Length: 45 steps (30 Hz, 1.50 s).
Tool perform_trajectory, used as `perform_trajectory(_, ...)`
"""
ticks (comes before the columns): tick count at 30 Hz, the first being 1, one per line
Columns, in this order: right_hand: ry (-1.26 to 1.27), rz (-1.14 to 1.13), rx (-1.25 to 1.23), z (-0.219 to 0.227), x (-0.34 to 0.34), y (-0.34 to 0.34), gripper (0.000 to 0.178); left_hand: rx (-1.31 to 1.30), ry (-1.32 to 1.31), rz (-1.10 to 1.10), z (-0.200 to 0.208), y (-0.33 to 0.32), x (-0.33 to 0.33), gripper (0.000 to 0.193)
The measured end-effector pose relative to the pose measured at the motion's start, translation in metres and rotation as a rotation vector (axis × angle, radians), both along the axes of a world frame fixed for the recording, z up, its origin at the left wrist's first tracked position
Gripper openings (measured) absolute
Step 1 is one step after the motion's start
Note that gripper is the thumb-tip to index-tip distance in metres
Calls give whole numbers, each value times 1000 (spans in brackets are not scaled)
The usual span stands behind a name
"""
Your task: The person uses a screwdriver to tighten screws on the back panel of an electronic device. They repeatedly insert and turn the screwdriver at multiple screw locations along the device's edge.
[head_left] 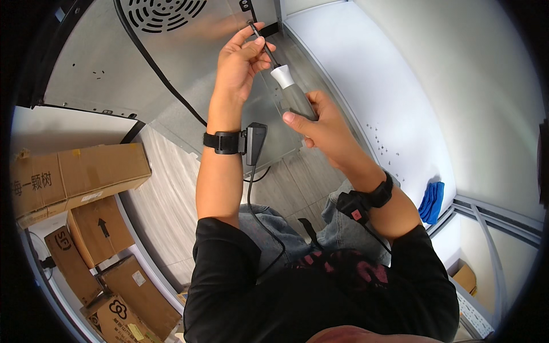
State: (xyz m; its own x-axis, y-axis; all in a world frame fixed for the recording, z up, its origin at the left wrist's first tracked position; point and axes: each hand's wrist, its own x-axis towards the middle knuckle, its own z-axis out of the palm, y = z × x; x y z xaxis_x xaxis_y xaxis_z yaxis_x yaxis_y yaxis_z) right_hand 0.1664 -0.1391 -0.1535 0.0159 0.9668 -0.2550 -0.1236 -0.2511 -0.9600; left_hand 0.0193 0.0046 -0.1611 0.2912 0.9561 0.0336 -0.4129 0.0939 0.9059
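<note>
My right hand [326, 123] is wrapped round the grey handle of a screwdriver [298, 98] with a white collar. The dark shaft slants up and left toward the edge of a large metal panel [131, 74]. With thumb and fingers, my left hand [243, 60] pinches that shaft near its tip. The tip lies close to the panel's edge, below a small black fitting [246, 5]; whether it sits in a screw is too small to tell.
Several small screws [380, 140] lie scattered on a white surface [366, 74] at the right, with a folded blue cloth [432, 203] nearer me. A black cable [166, 83] hangs across the panel beside a round vent [166, 12]. Cardboard boxes [103, 171] are stacked at the left.
</note>
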Motion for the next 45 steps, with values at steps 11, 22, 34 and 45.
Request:
perform_trajectory(11, 171, 143, -79, -13, 15, 8, 29, 9, 56, -29, 11, -5, 1, 36)
perform_trajectory(22, 64, 103, 33, -18, 11, 7, 37, 27, 96, 44, 3, -2, 4, 33)
perform_trajectory(34, 311, 195, -19, -7, 17, 4, 36, 4, 104, 70, 5, -3, 5, 33)
perform_trajectory(45, -178, 69, 321, -18, 6, -2, 34, 30, 100, 80, 4, -3, 10, 32)
